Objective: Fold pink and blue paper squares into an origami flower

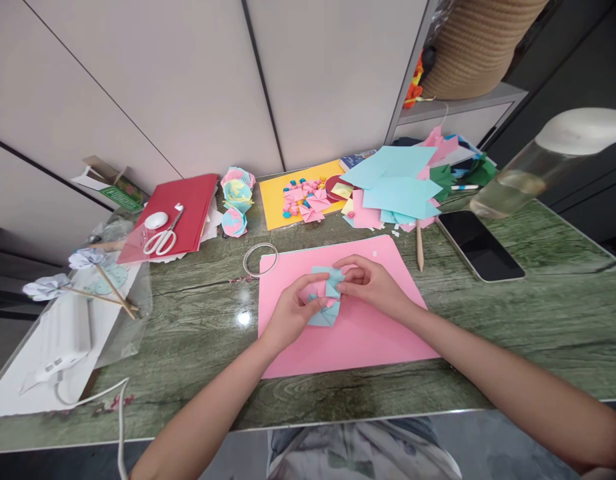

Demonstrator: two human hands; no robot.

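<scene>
Pinching the folded paper (326,316) over the pink sheet (383,333), we have our left hand (292,310) closed on its left side, thumb across the front, and our right hand (371,285) gripping its upper right edge, fingers curled in. Under the sheet is the green table (198,360). Near the sheet's far left corner we see a ring (261,275); to the right lie a stick (420,248) and a phone (482,245). Farther off we have scissors (169,231) on a red folder (188,195), paper balls (235,222), beads (315,186) on a yellow sheet (272,203), blue paper (395,167) and a bottle (518,170). Behind stand pale cabinets (333,80).
</scene>
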